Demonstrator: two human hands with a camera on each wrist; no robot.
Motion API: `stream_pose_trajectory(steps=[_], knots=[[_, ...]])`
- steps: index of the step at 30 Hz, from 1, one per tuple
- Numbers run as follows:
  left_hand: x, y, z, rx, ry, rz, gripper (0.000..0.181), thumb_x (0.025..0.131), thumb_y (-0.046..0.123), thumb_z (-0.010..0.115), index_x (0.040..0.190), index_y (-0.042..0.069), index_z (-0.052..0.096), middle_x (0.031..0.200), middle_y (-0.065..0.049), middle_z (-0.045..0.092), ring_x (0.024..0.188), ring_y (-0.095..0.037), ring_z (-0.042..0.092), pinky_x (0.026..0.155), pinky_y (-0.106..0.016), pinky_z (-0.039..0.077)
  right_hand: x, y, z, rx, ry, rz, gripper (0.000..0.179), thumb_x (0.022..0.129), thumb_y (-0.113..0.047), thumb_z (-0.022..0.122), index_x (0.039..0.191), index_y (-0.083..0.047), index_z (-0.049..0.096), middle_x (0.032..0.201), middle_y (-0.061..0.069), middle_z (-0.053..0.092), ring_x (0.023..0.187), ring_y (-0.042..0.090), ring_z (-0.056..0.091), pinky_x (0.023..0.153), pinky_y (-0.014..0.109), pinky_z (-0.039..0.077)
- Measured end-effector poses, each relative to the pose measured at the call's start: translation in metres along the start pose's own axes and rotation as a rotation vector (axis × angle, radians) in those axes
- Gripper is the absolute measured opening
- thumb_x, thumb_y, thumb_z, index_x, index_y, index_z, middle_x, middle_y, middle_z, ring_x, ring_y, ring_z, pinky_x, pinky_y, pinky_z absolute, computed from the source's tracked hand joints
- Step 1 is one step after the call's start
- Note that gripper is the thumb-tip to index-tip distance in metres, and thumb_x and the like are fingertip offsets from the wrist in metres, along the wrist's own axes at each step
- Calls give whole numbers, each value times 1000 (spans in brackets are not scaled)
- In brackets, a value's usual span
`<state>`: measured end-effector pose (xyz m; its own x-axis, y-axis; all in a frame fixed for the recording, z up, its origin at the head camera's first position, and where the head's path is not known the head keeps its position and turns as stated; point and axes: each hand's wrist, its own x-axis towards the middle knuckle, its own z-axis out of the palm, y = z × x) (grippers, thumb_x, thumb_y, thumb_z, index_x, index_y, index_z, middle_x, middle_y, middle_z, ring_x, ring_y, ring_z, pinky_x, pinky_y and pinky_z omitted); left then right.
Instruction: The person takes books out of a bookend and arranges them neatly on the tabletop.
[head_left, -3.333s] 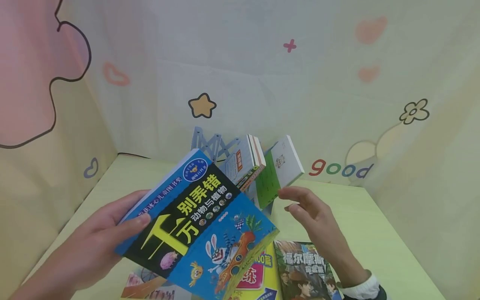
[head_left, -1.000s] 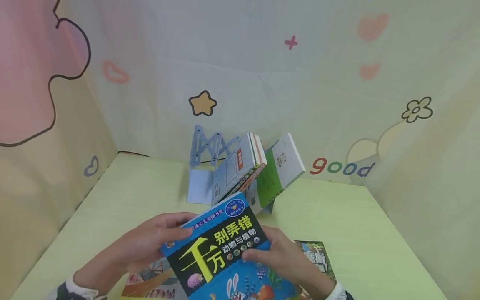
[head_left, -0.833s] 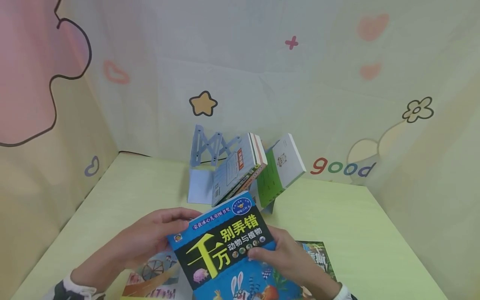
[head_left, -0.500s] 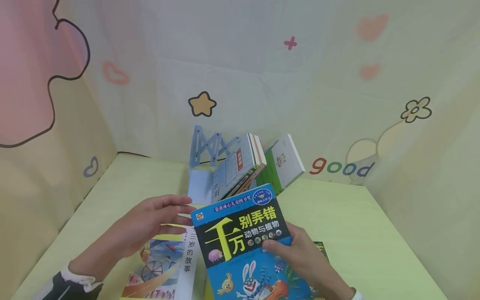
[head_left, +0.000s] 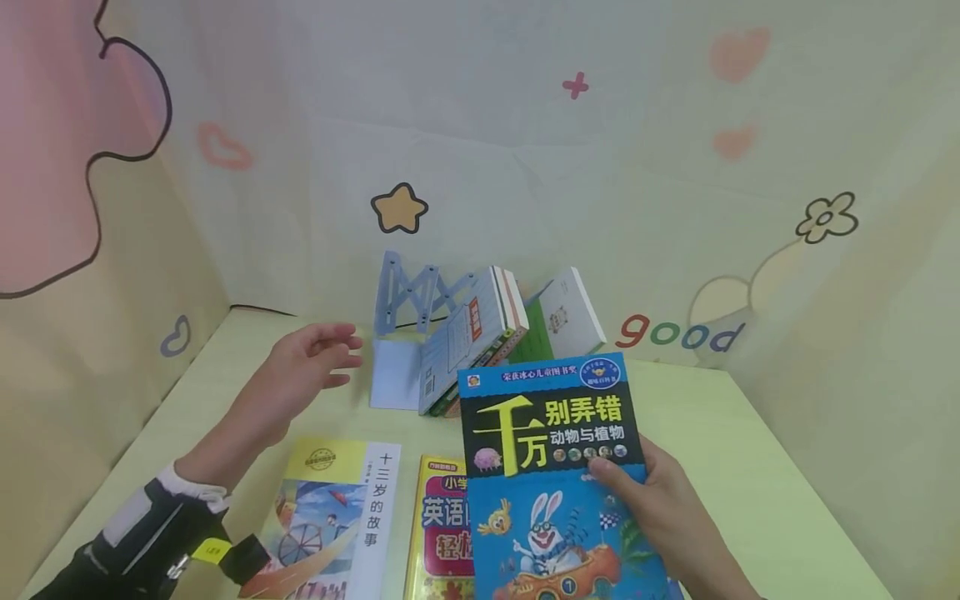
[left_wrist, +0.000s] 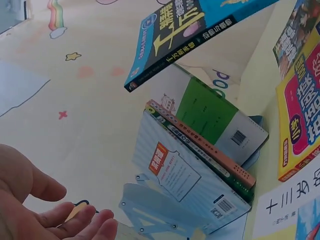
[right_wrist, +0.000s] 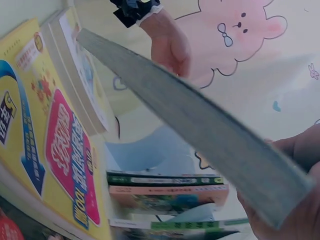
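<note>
My right hand (head_left: 675, 508) grips a blue-and-black children's book (head_left: 555, 517) by its right edge, thumb on the front cover. The cover faces me, nearly upright, overlapping the lower part of the shelved books. In the right wrist view the book's page edge (right_wrist: 190, 125) crosses in front of the palm. My left hand (head_left: 303, 375) hovers left of a light blue expanding bookend (head_left: 397, 371), holding nothing, its fingers loosely bent. Inside that bookend, several books (head_left: 476, 333) lean to the right. A green-and-white book (head_left: 566, 321) leans separately at the right.
Below my left forearm lies a yellow-and-white storybook (head_left: 378, 517) on the pale green table (head_left: 750, 467). Beside it, a yellow-and-pink workbook (head_left: 442, 533) is partly covered by the held book. A comic-style book (left_wrist: 297, 37) shows past it in the left wrist view. A patterned curtain (head_left: 480, 150) stands behind.
My left hand has come off the blue book and moved up and left. My right hand, which took hold of it, has carried it right and turned it straighter, uncovering the storybook.
</note>
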<state>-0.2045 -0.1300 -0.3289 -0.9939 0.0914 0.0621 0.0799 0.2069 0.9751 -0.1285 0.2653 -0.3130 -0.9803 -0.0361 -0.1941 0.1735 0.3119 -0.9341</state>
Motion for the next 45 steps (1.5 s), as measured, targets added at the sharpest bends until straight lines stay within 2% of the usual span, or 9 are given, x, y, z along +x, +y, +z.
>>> stream_pose_trajectory(steps=[5,10,15,20,25,29,34,39,45], knots=[[16,8,5,54,67,41,49,109,18,48,153,-2,40,148,-20,51,131,-35,56,106,-47,49,-6,-4,-17,-14,75,6,64,103,-33,65,154,-9,35,126,18,69,97,33,75,77,45,62],[39,12,11,115,115,86,49,108,16,46,152,-4,39,153,-21,46,138,-37,49,109,-50,45,-13,-5,-35,-36,147,35,74,103,-42,64,159,-10,27,126,13,70,96,29,76,77,43,62],[62,7,17,204,107,68,54,108,19,44,156,-3,32,159,-21,39,142,-39,43,111,-53,42,-18,-7,-49,-51,188,37,78,102,-48,60,161,-11,23,121,3,72,94,24,76,77,41,62],[78,6,24,271,111,41,58,109,20,43,159,-5,26,160,-25,35,145,-44,39,113,-56,39,-20,-8,-60,-22,232,11,75,103,-49,59,159,-12,27,107,-9,75,89,20,77,75,40,62],[87,8,29,295,94,6,62,109,21,40,159,-7,20,161,-27,32,143,-43,41,111,-55,42,-22,-5,-70,53,275,-23,53,103,-45,60,147,-23,40,100,-16,74,86,16,77,72,37,62],[93,7,32,291,76,-5,61,108,21,37,159,-8,19,158,-30,36,131,-43,50,100,-53,50,-25,-1,-75,74,313,-44,38,103,-43,61,135,-32,44,100,-18,73,84,13,76,70,34,62],[99,6,33,312,60,-40,57,110,18,32,158,-9,19,147,-33,45,114,-41,56,86,-47,54,-28,-5,-76,108,326,2,47,102,-45,61,142,-31,40,99,-18,73,84,14,76,71,36,62],[102,7,35,377,60,-52,54,109,13,30,156,-11,19,137,-35,51,104,-40,60,74,-41,55,-29,-6,-71,107,309,25,45,103,-44,61,141,-30,42,99,-17,74,85,15,76,71,36,62],[102,6,38,419,72,-34,50,106,6,33,152,-13,26,131,-36,55,99,-40,63,67,-39,55,-28,-5,-60,48,281,52,71,103,-47,61,159,-16,29,102,-15,73,88,18,77,75,38,62]])
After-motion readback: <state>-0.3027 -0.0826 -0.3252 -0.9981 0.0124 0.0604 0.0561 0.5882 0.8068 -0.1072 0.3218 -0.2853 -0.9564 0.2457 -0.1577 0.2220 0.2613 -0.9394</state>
